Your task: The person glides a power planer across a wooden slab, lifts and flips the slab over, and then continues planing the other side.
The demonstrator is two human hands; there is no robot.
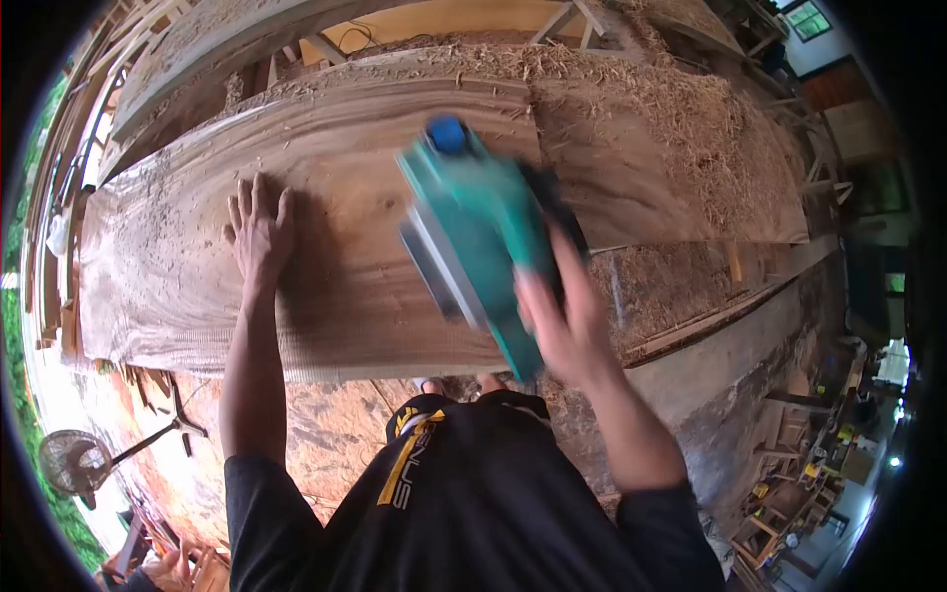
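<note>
A green electric hand planer [473, 207] with a blue front knob is tilted above a wide wooden slab [345, 326], slightly smeared by motion. Wrapped round its rear handle is my right hand [564, 314]. My left hand [260, 232] lies flat on the slab to the left of the planer, fingers spread, holding nothing. Wavy grain and fine ridges show on the slab's surface. Whether the planer's sole touches the wood cannot be made out.
Curly wood shavings [700, 128] cover a second board at the upper right. A pedestal fan [77, 462] stands on the floor at the lower left. Wooden frames and tools [789, 483] crowd the right side. Another timber plank [237, 49] lies beyond the slab.
</note>
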